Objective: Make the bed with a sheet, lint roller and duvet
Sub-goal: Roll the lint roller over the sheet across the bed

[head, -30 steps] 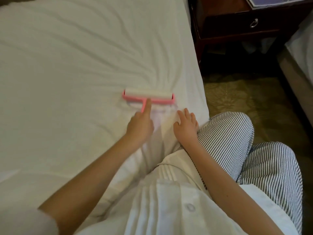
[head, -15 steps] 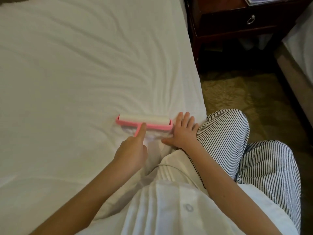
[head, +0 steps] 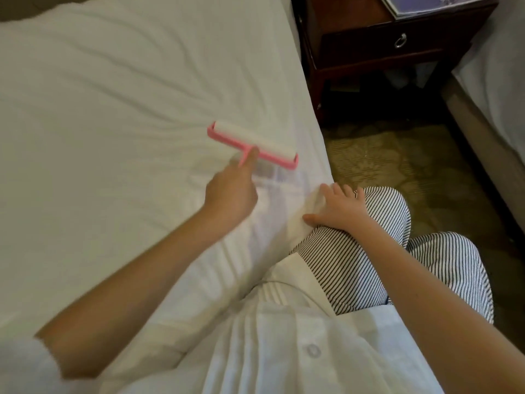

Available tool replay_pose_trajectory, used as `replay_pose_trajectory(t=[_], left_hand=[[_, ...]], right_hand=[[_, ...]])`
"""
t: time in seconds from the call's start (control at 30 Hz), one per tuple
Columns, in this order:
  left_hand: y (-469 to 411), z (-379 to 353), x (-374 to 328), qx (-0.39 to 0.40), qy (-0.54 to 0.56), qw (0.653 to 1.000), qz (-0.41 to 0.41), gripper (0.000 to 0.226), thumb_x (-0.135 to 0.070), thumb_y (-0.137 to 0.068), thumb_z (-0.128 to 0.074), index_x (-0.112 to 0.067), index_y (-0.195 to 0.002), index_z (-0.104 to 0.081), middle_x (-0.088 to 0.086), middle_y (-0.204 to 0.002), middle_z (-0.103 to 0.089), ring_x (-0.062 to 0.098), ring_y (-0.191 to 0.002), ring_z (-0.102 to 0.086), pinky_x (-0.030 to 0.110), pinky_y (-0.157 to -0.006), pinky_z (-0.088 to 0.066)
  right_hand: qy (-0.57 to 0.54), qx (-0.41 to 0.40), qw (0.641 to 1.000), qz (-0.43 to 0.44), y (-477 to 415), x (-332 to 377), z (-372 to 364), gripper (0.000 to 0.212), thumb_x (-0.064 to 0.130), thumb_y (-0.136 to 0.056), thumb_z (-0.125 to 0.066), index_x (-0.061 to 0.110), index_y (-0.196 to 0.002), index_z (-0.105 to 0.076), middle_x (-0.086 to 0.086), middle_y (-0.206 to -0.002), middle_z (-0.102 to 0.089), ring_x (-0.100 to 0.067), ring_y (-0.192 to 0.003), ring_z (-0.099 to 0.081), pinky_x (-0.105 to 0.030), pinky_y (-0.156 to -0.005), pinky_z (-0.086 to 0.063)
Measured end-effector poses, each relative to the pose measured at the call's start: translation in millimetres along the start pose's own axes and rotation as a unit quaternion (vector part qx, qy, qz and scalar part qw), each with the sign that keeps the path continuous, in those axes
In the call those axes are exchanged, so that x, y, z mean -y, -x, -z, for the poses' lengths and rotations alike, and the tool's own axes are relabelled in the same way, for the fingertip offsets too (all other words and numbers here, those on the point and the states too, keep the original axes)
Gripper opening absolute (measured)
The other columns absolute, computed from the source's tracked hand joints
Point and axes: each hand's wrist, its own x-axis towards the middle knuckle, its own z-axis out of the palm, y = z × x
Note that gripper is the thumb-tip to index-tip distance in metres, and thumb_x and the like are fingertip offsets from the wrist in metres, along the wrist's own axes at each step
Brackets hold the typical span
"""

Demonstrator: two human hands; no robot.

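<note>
A white sheet (head: 113, 109) covers the bed, with creases fanning out toward its right edge. My left hand (head: 231, 191) grips the pink handle of a wide lint roller (head: 252, 145), index finger stretched along the handle. The roller's white drum lies tilted on the sheet near the bed's right edge. My right hand (head: 336, 207) rests flat with fingers spread on the sheet at that edge, beside my striped trouser knee. No duvet is in view.
A dark wooden nightstand (head: 377, 49) with a ring-pull drawer stands right of the bed, something flat on top. Patterned carpet (head: 397, 166) fills the gap. A second bed's edge (head: 491, 89) runs along the far right. My striped-trousered legs (head: 369, 265) press against the mattress side.
The left hand pulled the roller toward me, then pushed it away again, now angled. The right hand shifted right to the bed's edge.
</note>
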Motion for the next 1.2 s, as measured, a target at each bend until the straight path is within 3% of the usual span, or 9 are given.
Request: replay_pose_trajectory(t=[0.13,0.3,0.47,0.6,0.8,1.07,1.2], left_hand=[[32.2,-25.1,5.8,0.081,-0.018,0.995,0.054,0.068,-0.007,-0.092,-0.038,-0.029,-0.149,-0.008,0.009,-0.091,-0.048,0.030,-0.086,-0.052,0.032,-0.067,-0.038],[-31.7,-23.1,2.2,0.052,0.028,0.998,0.019,0.072,-0.003,-0.090,-0.039,-0.026,-0.150,-0.008,0.020,-0.114,-0.055,0.036,-0.104,-0.055,0.033,-0.072,-0.039],[-75.3,-12.8,-22.4,0.037,0.071,0.997,0.007,0.070,-0.004,-0.090,-0.037,-0.025,-0.151,-0.009,0.018,-0.123,-0.053,0.034,-0.108,-0.054,0.033,-0.075,-0.041],[-1.6,-28.5,-1.9,0.076,0.056,0.995,0.015,0.071,-0.004,-0.090,-0.038,-0.024,-0.150,-0.006,0.023,-0.115,-0.053,0.037,-0.104,-0.054,0.032,-0.074,-0.037],[104.3,-37.3,27.3,0.193,0.002,0.980,0.046,0.074,-0.013,-0.094,-0.035,-0.033,-0.148,0.011,0.007,-0.091,-0.038,0.023,-0.078,-0.042,0.028,-0.067,-0.033],[-39.1,-34.7,-7.6,0.053,0.044,0.997,-0.019,0.072,-0.004,-0.091,-0.038,-0.027,-0.150,-0.003,0.027,-0.116,-0.050,0.039,-0.102,-0.054,0.033,-0.072,-0.036],[-73.4,-3.3,-26.0,0.044,0.047,0.997,-0.040,0.065,-0.010,-0.093,-0.040,-0.026,-0.150,-0.013,0.019,-0.134,-0.047,0.035,-0.118,-0.049,0.032,-0.081,-0.039]], right_hand=[[0.036,0.016,0.999,0.011,0.2,7.9,-5.0,0.108,0.073,-0.076,-0.051,0.014,-0.151,0.002,-0.011,-0.158,-0.005,-0.026,-0.146,-0.005,-0.048,-0.116,0.003],[0.029,0.033,0.999,0.012,0.8,6.2,-1.4,0.109,0.071,-0.077,-0.052,0.014,-0.151,0.003,-0.011,-0.158,-0.003,-0.026,-0.146,-0.002,-0.046,-0.116,0.002],[0.015,0.002,1.000,0.017,1.7,5.1,-3.5,0.101,0.069,-0.079,-0.051,0.018,-0.151,-0.001,-0.005,-0.158,-0.007,-0.026,-0.146,-0.003,-0.047,-0.116,0.001],[0.007,0.016,0.999,0.029,-1.4,6.1,-3.3,0.110,0.068,-0.076,-0.056,0.014,-0.150,0.004,-0.006,-0.159,-0.001,-0.026,-0.146,0.000,-0.048,-0.116,0.000],[0.005,0.044,0.998,0.044,-3.0,10.3,-1.6,0.119,0.067,-0.073,-0.061,0.009,-0.149,0.009,-0.007,-0.159,0.007,-0.025,-0.146,0.003,-0.048,-0.116,0.000],[0.019,-0.005,0.999,0.028,8.8,10.2,-4.9,0.087,0.059,-0.086,-0.048,0.018,-0.150,-0.007,-0.005,-0.156,-0.018,-0.028,-0.144,-0.011,-0.048,-0.116,-0.001],[0.017,-0.016,1.000,-0.003,11.6,8.5,-7.4,0.077,0.056,-0.088,-0.044,0.012,-0.147,-0.022,-0.007,-0.153,-0.027,-0.027,-0.144,-0.011,-0.047,-0.116,0.000]])
